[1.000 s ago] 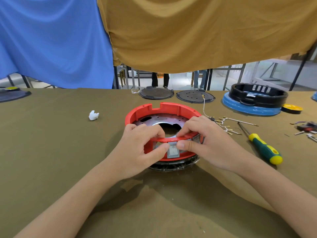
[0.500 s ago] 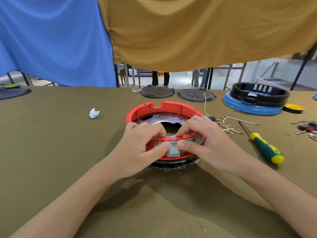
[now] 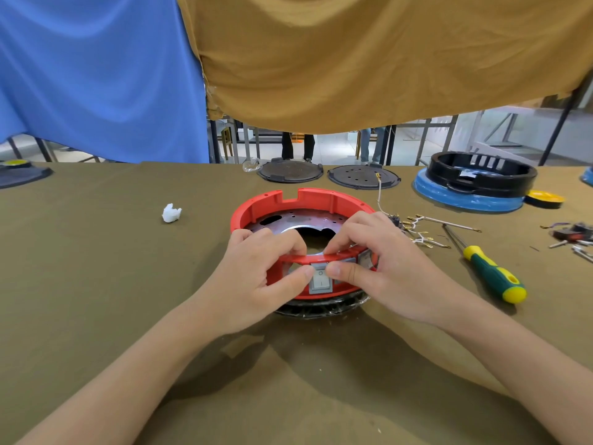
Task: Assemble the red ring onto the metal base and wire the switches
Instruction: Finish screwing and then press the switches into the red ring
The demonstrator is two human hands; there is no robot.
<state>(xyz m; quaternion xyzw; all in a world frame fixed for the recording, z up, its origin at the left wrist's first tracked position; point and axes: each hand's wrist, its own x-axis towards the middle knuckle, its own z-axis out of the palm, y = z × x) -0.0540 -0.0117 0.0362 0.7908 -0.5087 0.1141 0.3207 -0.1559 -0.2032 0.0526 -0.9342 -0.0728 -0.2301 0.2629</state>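
Nothing moved: both thumbs press switch [image 3: 321,281] in red ring [image 3: 305,200].

From my headcam I see the red ring [image 3: 305,200] seated on the metal base [image 3: 298,220] on the olive-covered table [image 3: 96,284], with my left hand [image 3: 253,277] and right hand [image 3: 382,268] both gripping its near rim, fingers curled over the top edge. My two thumbs press on either side of a grey rocker switch [image 3: 321,280] set in the ring's front wall. To the right lie a bundle of white wires [image 3: 423,231] and a green-and-yellow screwdriver [image 3: 491,274], with a white crumpled scrap [image 3: 171,213] well off to the left.
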